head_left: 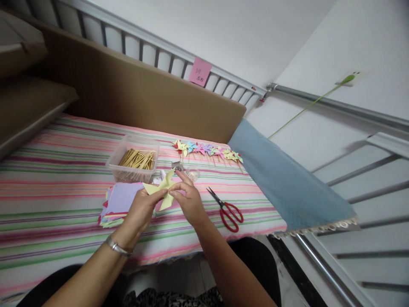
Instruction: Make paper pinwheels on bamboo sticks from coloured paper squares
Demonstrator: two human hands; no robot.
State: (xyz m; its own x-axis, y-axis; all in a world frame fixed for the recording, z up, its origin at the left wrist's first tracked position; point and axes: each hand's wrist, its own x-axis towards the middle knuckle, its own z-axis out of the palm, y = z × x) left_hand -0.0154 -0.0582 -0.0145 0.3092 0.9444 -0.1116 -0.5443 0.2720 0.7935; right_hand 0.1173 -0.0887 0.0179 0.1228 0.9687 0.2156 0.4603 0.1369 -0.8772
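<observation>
A pale yellow paper pinwheel [165, 183] is held up in front of me, its blades folded in to the middle. My left hand [142, 209] pinches it from the left, thumb near the centre. From the right, my right hand [189, 201] has thumb and finger closed at the centre; any small part between those fingertips is too small to make out. Just behind the pinwheel lie a small dark metal item [177, 166] and a small clear dish [193, 173]. A stack of coloured paper sheets [123, 198] sits beside my left hand, and part of a pink sheet [174, 204] shows beneath the pinwheel.
A clear plastic box [116, 162] holds many thin wooden sticks [137, 159]. Red-handled scissors [227, 209] lie right of my right hand, blades slightly apart. Several finished-looking pinwheels on sticks [207, 149] form a row at the back, before a brown board [153, 96].
</observation>
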